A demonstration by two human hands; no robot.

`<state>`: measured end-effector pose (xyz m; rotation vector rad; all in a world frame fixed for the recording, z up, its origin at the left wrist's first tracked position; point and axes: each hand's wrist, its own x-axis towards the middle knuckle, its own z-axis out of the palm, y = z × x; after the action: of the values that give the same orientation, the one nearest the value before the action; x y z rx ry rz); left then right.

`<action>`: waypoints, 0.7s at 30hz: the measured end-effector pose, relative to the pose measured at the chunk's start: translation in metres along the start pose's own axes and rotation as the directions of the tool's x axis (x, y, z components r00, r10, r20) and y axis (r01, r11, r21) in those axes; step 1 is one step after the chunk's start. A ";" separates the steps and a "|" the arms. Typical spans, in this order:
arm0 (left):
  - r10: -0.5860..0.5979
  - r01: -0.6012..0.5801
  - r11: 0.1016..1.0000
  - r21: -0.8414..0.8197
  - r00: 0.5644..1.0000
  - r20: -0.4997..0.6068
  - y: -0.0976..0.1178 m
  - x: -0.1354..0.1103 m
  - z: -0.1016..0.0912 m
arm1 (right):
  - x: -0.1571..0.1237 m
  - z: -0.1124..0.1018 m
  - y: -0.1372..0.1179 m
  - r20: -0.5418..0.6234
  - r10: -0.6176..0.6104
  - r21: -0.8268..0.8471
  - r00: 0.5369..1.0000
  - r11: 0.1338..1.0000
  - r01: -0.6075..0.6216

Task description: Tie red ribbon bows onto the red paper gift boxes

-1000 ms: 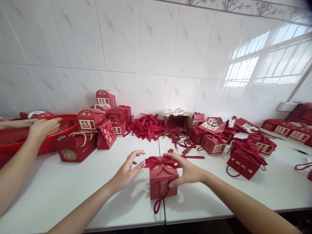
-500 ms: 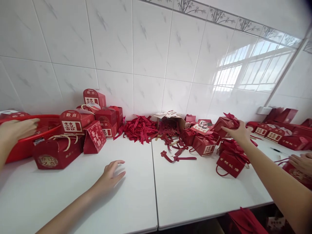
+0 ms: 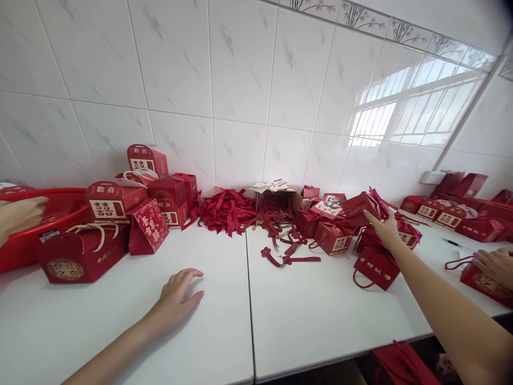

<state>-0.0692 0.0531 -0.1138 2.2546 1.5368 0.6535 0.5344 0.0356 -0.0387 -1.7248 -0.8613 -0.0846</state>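
My left hand (image 3: 178, 291) lies flat on the white table (image 3: 200, 331), fingers spread, holding nothing. My right arm stretches out to the right, where my right hand (image 3: 383, 225) grips a small red gift box with a ribbon bow (image 3: 358, 205). The box sits tilted on top of a pile of similar red ribbon boxes (image 3: 377, 267). Loose red ribbons (image 3: 224, 209) are heaped against the tiled wall behind.
Red boxes with gold characters (image 3: 108, 200) stand at the back left beside a red plastic basket (image 3: 60, 206), with another person's hand (image 3: 18, 214) on it. A third hand (image 3: 495, 264) rests on a red box at the right. A ribbon strip (image 3: 288, 259) lies mid-table.
My right hand lifted the bow-topped box from in front of me and carried it right onto the pile. My left hand let go and settled flat on the table. The view turned right.
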 end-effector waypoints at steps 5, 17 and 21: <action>-0.006 0.006 1.000 0.008 1.000 -0.003 0.003 -0.002 -0.002 | 0.005 -0.002 0.010 0.074 0.043 -0.015 0.996 0.999 -0.042; 0.002 -0.002 1.000 0.012 1.000 -0.029 0.003 0.001 -0.002 | 0.004 -0.019 0.022 0.193 0.179 -0.420 0.965 0.904 -0.084; -0.011 0.009 0.998 -0.055 0.999 -0.045 0.001 0.002 0.001 | -0.007 -0.004 0.006 0.124 0.127 -0.535 0.984 0.844 -0.041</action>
<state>-0.0673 0.0542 -0.1138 2.2047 1.5306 0.7392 0.5339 0.0277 -0.0453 -2.3159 -0.9302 -0.1419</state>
